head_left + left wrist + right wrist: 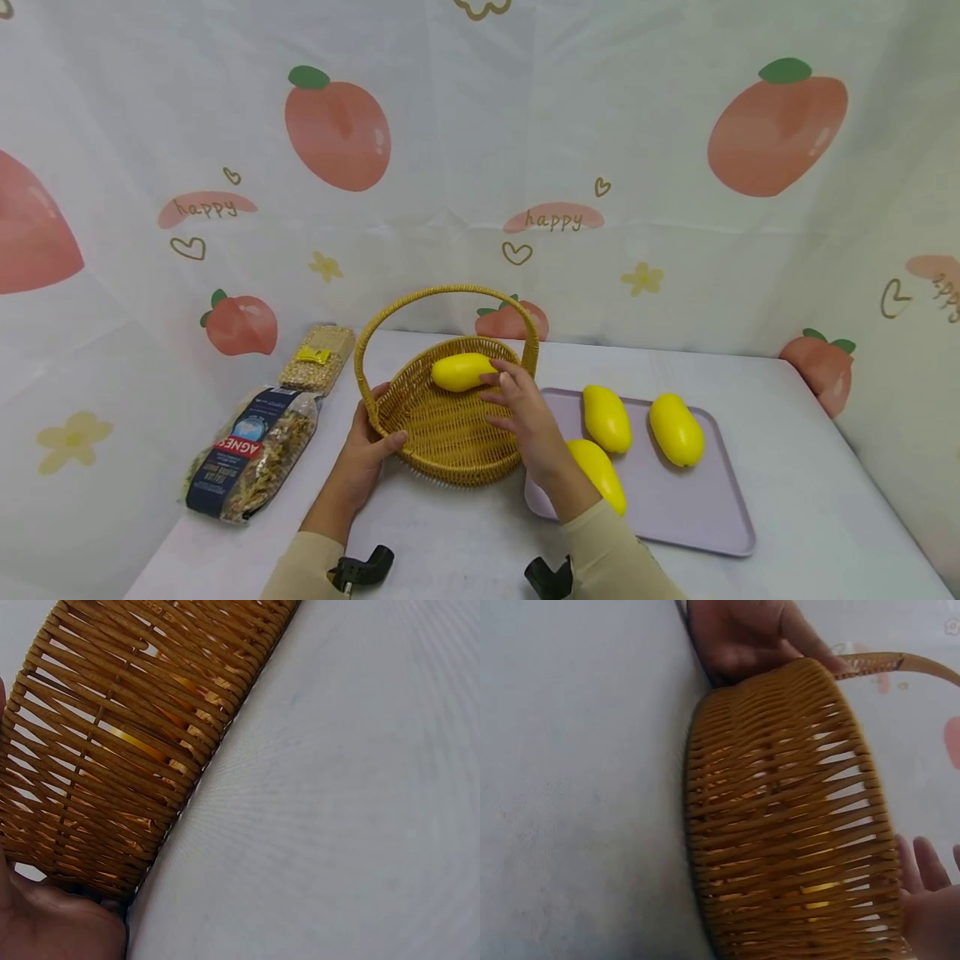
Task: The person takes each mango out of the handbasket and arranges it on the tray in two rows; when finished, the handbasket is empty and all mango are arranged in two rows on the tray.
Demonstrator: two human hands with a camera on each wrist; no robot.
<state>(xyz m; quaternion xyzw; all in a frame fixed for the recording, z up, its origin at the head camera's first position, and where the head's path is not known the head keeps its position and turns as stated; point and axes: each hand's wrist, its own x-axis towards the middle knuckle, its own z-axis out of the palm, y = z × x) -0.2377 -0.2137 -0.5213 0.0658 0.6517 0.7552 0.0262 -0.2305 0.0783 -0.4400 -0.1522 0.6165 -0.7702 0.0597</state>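
A woven wicker basket [450, 433] with a tall arched handle stands on the white table. Inside, toward its back, lies a yellow mango [459, 372]. My left hand [363, 462] grips the basket's left side, thumb over the rim; in the right wrist view that left hand [742, 637] shows beside the weave. Over the basket's right part, my right hand [534, 425] has its fingers spread and loosely bent, fingertips close to the mango's right end. Whether they touch it I cannot tell. Yellow shows through the basket wall [112, 697] in the left wrist view.
Right of the basket is a light purple tray [675, 521] bearing three more yellow mangoes [607, 419], one partly behind my right forearm. At left lie a pasta bag [251, 454] and a pack of pale grains [318, 358]. A peach-print curtain [450, 167] hangs behind.
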